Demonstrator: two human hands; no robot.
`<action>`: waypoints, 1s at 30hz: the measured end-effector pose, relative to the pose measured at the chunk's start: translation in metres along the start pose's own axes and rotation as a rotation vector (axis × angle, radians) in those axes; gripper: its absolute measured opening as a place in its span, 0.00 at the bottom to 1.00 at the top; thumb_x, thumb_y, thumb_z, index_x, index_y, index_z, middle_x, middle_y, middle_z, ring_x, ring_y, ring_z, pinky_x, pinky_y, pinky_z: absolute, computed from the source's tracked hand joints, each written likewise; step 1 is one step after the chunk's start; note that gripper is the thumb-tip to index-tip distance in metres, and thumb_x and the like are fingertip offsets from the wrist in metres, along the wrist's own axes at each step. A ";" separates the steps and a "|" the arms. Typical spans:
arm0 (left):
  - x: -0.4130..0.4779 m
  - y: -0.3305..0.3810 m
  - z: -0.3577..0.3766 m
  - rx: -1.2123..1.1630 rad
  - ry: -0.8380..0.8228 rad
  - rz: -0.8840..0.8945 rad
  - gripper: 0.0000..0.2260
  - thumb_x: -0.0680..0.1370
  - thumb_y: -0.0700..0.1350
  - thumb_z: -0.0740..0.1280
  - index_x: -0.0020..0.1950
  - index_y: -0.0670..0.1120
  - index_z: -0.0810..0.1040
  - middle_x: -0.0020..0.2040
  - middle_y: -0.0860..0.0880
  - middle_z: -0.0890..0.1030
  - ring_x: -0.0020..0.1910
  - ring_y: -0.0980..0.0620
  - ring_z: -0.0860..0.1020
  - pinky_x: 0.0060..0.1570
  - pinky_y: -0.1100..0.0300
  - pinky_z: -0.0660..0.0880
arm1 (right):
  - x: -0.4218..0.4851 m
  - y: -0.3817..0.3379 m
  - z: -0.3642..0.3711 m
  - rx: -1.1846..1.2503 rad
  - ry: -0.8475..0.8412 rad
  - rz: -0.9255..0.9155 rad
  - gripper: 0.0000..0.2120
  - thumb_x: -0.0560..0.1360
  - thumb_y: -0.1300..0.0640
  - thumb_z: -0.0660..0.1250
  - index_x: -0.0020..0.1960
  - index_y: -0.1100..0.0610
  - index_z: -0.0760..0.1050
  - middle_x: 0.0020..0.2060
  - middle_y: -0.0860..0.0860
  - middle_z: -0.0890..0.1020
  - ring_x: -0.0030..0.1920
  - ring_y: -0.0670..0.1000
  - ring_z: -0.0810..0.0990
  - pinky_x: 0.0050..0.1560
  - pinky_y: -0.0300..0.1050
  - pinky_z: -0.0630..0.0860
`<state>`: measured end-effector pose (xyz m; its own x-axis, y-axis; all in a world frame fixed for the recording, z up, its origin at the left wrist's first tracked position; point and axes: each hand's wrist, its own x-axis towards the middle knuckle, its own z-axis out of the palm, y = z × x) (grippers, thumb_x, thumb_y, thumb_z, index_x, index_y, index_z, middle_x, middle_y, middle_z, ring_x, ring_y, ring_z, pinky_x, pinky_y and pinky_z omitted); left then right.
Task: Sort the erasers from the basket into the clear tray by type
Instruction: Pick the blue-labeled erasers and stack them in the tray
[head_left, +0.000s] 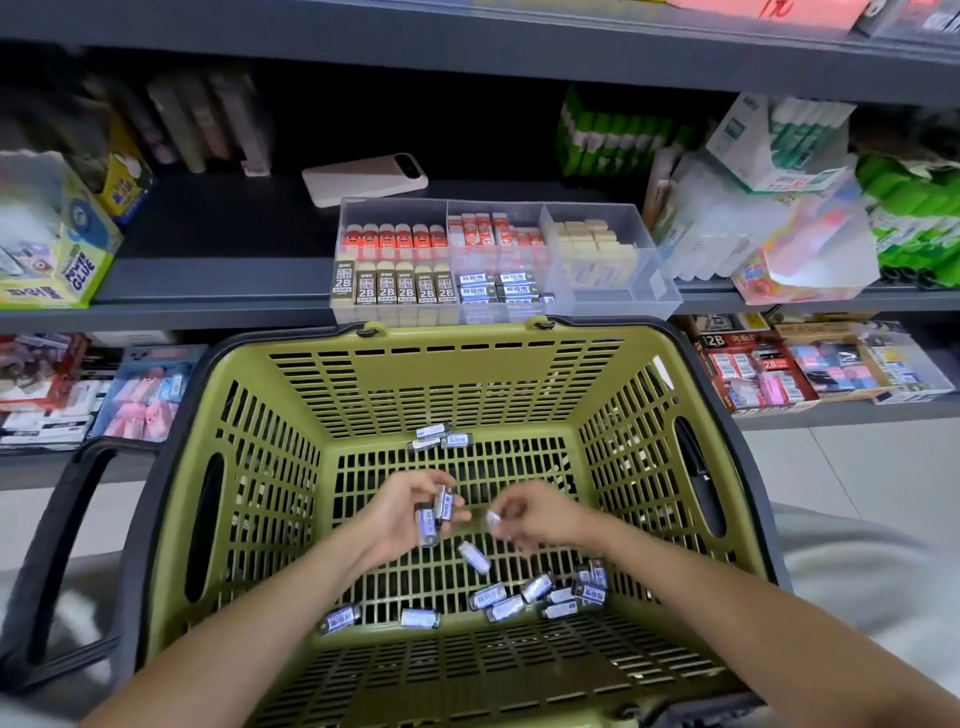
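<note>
Inside the green basket (467, 374), the left hand (400, 514) grips several blue-sleeved erasers (439, 512). The right hand (540, 517), at its 3 o'clock, is blurred, fingers curled; I cannot tell what it holds. Loose erasers (519, 597) lie at 5 o'clock. The clear tray (623, 293) sits on the shelf (208, 244) at 12 o'clock.

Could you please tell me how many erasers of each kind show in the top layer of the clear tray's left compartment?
Orange-sleeved erasers: 6
2B erasers: 6
Total: 12
</note>
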<state>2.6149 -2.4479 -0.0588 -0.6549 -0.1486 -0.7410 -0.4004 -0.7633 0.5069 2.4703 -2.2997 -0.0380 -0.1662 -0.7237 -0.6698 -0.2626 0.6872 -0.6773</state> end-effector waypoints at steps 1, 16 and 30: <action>-0.001 -0.002 0.006 0.013 -0.016 -0.017 0.16 0.72 0.42 0.63 0.58 0.37 0.71 0.47 0.39 0.75 0.38 0.47 0.78 0.33 0.57 0.74 | -0.001 -0.010 -0.003 0.185 0.021 -0.005 0.06 0.75 0.62 0.66 0.51 0.58 0.77 0.40 0.53 0.81 0.34 0.48 0.80 0.37 0.37 0.79; 0.003 -0.007 -0.012 0.181 0.278 -0.036 0.09 0.73 0.39 0.71 0.52 0.42 0.80 0.47 0.42 0.81 0.30 0.53 0.78 0.23 0.67 0.71 | 0.025 0.001 0.051 -0.807 0.053 -0.090 0.19 0.72 0.45 0.69 0.57 0.55 0.73 0.46 0.49 0.79 0.45 0.50 0.78 0.39 0.41 0.73; 0.008 -0.001 -0.013 -0.080 0.305 0.064 0.09 0.77 0.43 0.68 0.54 0.39 0.76 0.39 0.42 0.79 0.23 0.54 0.74 0.17 0.66 0.66 | 0.062 -0.034 0.025 0.167 0.310 -0.190 0.07 0.72 0.55 0.71 0.50 0.56 0.80 0.45 0.50 0.83 0.43 0.48 0.80 0.49 0.43 0.78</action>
<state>2.6181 -2.4568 -0.0707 -0.4501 -0.3706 -0.8125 -0.3046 -0.7916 0.5297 2.4933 -2.3664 -0.0638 -0.4153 -0.8063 -0.4212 -0.1626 0.5214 -0.8377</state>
